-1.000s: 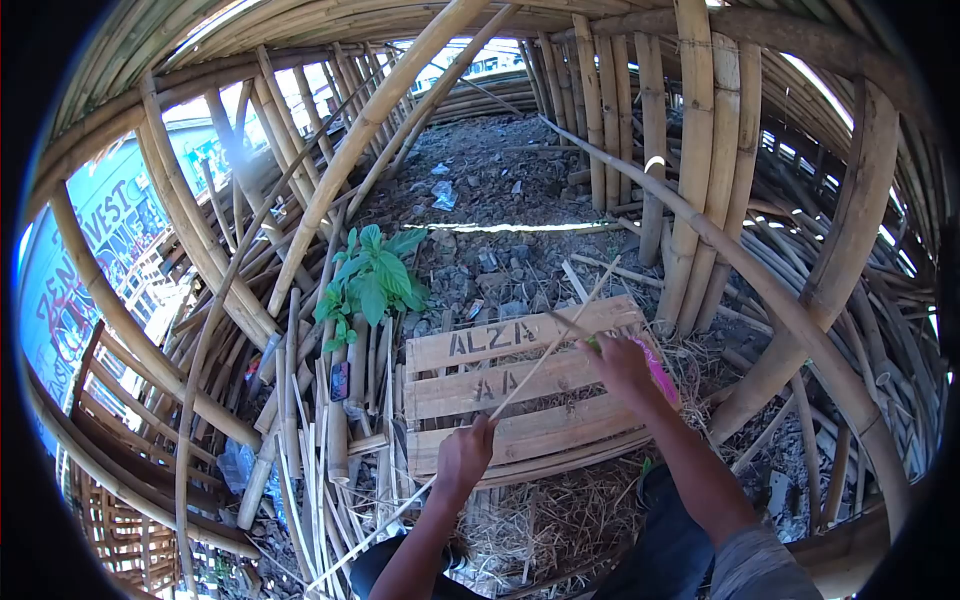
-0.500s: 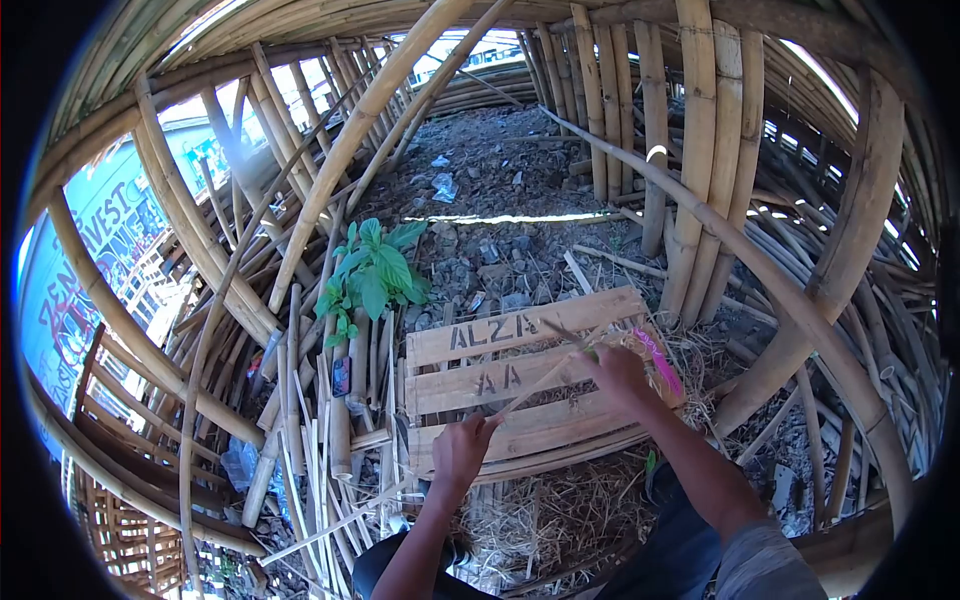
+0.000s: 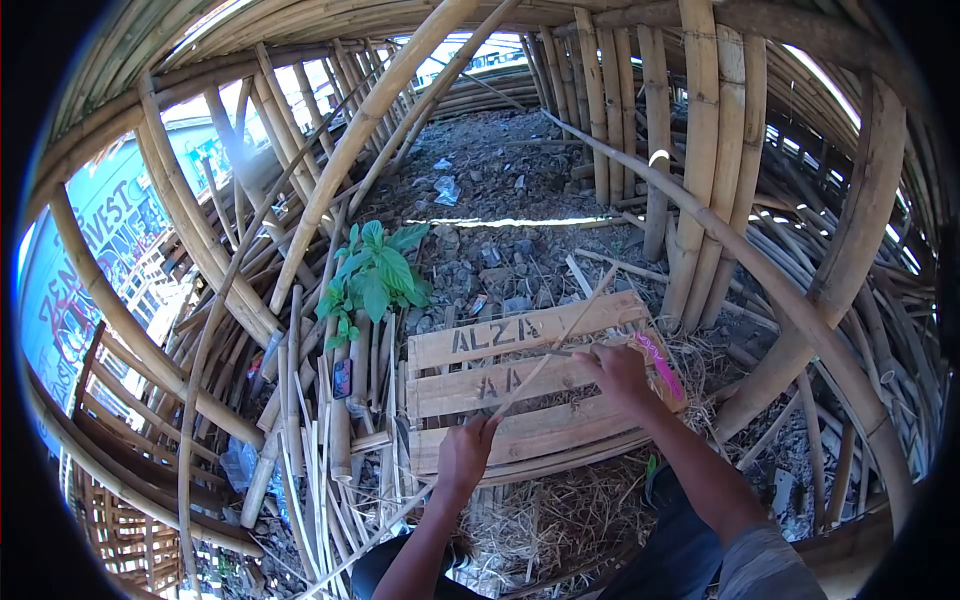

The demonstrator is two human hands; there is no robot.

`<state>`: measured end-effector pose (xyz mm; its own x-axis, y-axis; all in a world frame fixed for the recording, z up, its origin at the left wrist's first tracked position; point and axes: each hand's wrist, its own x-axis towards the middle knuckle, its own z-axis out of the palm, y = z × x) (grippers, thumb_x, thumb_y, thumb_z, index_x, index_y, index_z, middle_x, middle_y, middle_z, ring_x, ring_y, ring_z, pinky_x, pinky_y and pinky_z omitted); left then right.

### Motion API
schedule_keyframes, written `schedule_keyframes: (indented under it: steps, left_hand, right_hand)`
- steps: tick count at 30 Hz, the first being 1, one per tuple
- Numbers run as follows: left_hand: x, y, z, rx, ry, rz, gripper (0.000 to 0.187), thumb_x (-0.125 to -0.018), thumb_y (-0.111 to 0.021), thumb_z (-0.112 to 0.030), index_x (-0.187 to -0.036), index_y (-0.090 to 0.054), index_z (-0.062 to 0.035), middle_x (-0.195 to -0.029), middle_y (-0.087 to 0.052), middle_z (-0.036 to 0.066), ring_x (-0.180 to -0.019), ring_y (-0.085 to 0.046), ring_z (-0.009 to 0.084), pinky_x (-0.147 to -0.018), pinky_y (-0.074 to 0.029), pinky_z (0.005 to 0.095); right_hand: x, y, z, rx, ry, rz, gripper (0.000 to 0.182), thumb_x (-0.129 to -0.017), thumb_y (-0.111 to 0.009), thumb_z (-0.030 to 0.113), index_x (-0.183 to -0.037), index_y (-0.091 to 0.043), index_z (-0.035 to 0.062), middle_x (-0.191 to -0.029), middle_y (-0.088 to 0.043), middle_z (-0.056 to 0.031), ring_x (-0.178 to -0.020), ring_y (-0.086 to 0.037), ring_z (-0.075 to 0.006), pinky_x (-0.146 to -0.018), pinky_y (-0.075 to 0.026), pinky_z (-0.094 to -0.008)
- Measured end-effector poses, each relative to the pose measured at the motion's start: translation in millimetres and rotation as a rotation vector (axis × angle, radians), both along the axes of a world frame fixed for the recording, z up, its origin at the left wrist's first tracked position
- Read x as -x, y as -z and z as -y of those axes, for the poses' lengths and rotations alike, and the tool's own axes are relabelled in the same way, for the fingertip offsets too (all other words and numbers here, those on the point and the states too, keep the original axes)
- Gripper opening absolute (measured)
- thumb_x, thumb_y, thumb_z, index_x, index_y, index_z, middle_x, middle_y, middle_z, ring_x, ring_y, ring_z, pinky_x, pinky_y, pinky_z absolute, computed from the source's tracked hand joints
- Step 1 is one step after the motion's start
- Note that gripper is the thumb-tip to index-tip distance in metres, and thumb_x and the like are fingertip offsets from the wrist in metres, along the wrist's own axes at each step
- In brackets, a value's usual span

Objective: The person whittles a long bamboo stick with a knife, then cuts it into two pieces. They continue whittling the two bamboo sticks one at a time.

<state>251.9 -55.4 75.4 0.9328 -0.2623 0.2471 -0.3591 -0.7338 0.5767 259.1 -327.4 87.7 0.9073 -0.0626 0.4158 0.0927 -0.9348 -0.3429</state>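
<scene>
Left hand [image 3: 466, 455] gripping bamboo strip [image 3: 527, 379]; right hand [image 3: 617, 376] gripping knife [image 3: 560, 352], apparently shaving. Next stroke likely needing steady hold.

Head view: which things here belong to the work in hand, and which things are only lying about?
Likely in the work:
bamboo strip, in the left hand
knife, in the right hand
slatted wooden crate, beneath

Likely just lying about:
phone, it seems, on a bamboo pole
plastic scrap, on stony ground

Phone [image 3: 342, 379] near leafy green plant [image 3: 376, 280]; graffitied blue wall [image 3: 100, 185] at left; plastic scrap [image 3: 447, 190] on rubble [image 3: 490, 257].
</scene>
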Motion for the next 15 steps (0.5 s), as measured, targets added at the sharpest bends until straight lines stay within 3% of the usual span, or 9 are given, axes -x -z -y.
schedule_keyframes:
  steps: [3, 7, 8, 10, 14, 15]
  left_hand:
    - [-4.1, 0.7, -3.4, 0.088, 0.000, -0.038, 0.035, -0.088, -0.055, -0.030, -0.072, -0.058, 0.0007, -0.058, -0.052, 0.022, -0.058, -0.051, 0.0427, -0.048, -0.038, 0.0453]
    - [-2.9, -6.3, -5.9, 0.150, 0.034, -0.100, 0.036, -0.089, -0.054, -0.030, -0.072, -0.056, 0.0019, -0.059, -0.051, 0.024, -0.059, -0.050, 0.0438, -0.048, -0.037, 0.0456]
    - [-2.6, -4.9, -5.2, 0.135, 0.062, -0.088, 0.036, -0.089, -0.054, -0.030, -0.072, -0.056, 0.0022, -0.060, -0.050, 0.024, -0.060, -0.049, 0.0439, -0.048, -0.037, 0.0454]
    - [-1.7, -3.4, -5.1, 0.123, 0.085, -0.073, 0.036, -0.089, -0.054, -0.030, -0.072, -0.056, 0.0024, -0.060, -0.050, 0.024, -0.060, -0.049, 0.0440, -0.048, -0.036, 0.0452]
    - [-3.1, -2.4, -4.8, 0.109, 0.083, -0.090, 0.037, -0.089, -0.054, -0.030, -0.073, -0.055, 0.0032, -0.060, -0.049, 0.025, -0.061, -0.048, 0.0444, -0.048, -0.036, 0.0443]
    - [-3.5, -2.4, -5.4, 0.107, 0.085, -0.099, 0.037, -0.089, -0.054, -0.030, -0.073, -0.055, 0.0035, -0.061, -0.049, 0.025, -0.061, -0.047, 0.0446, -0.049, -0.037, 0.0439]
  right_hand:
    - [7.9, -1.1, -24.5, 0.008, -0.072, -0.141, 0.036, -0.089, -0.049, 0.039, -0.085, -0.056, 0.0030, -0.058, -0.058, -0.0136, -0.058, -0.062, -0.0288, -0.056, -0.048, -0.0426]
    - [4.6, 23.7, -24.5, 0.107, -0.093, -0.082, 0.029, -0.086, -0.055, 0.032, -0.093, -0.053, 0.0039, -0.063, -0.060, -0.0121, -0.059, -0.062, -0.0290, -0.051, -0.048, -0.0409]
    - [2.9, 23.1, -20.5, 0.106, -0.092, -0.082, 0.029, -0.086, -0.055, 0.032, -0.093, -0.053, 0.0039, -0.063, -0.060, -0.0121, -0.059, -0.062, -0.0290, -0.051, -0.048, -0.0409]
    - [-0.7, 4.3, -15.4, 0.078, 0.176, -0.111, 0.030, -0.086, -0.055, 0.033, -0.092, -0.055, 0.0034, -0.063, -0.061, -0.0126, -0.059, -0.062, -0.0312, -0.053, -0.048, -0.0420]
    - [-3.9, 8.1, -5.7, 0.042, 0.254, -0.056, 0.034, -0.087, -0.053, 0.036, -0.094, -0.056, 0.0028, -0.063, -0.060, -0.0129, -0.060, -0.062, -0.0299, -0.055, -0.048, -0.0418]
    - [1.2, 7.0, -9.1, -0.028, 0.151, -0.097, 0.036, -0.087, -0.051, 0.039, -0.091, -0.056, 0.0036, -0.062, -0.060, -0.0130, -0.060, -0.062, -0.0305, -0.054, -0.048, -0.0415]
